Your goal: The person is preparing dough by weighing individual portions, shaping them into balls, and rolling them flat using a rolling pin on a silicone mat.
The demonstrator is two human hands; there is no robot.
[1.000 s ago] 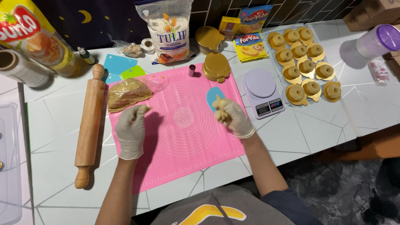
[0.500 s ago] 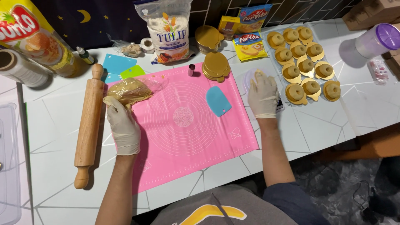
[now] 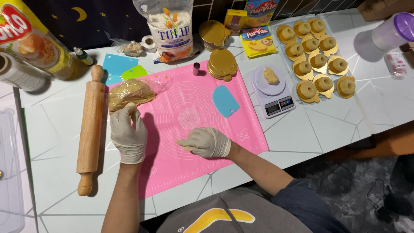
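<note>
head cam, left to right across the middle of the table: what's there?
Wooden rolling pin → left hand at the wrapped dough lump → right hand on the pink silicone mat → blue scraper → digital scale with a dough piece → tray of shaped pastries.

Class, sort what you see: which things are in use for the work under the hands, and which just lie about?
In use:
left hand
dough lump
right hand
pink mat

Lying about:
rolling pin
blue scraper
flour bag
purple-lidded jar
</note>
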